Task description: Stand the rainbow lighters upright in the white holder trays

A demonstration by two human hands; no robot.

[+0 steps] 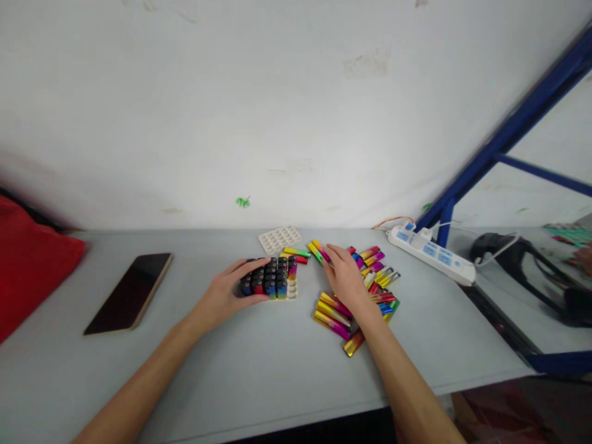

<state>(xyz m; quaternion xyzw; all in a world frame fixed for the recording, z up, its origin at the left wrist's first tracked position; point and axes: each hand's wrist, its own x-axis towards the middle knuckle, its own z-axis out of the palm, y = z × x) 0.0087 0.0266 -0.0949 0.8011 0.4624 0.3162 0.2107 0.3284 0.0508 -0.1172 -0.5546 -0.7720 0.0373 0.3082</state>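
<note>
Here, from my end of the head view, the right hand [343,274] is the nearer to 2 coloured sticks [316,251], which lie at its fingertips by the far-left edge of the loose pile [333,316], long axes slanting from far left to near right. The tray [292,291] sits to the left of those fingers, bare cells at its right end — the side facing them. The left hand [226,285] clasps the upright black-topped pieces [272,280] in it, thumb along the near side, fingers over the far. I see the right fingers bent over the sticks, but cannot tell whether they grip or merely touch. The sticks' near ends are hidden — so is part of the pile.
</note>
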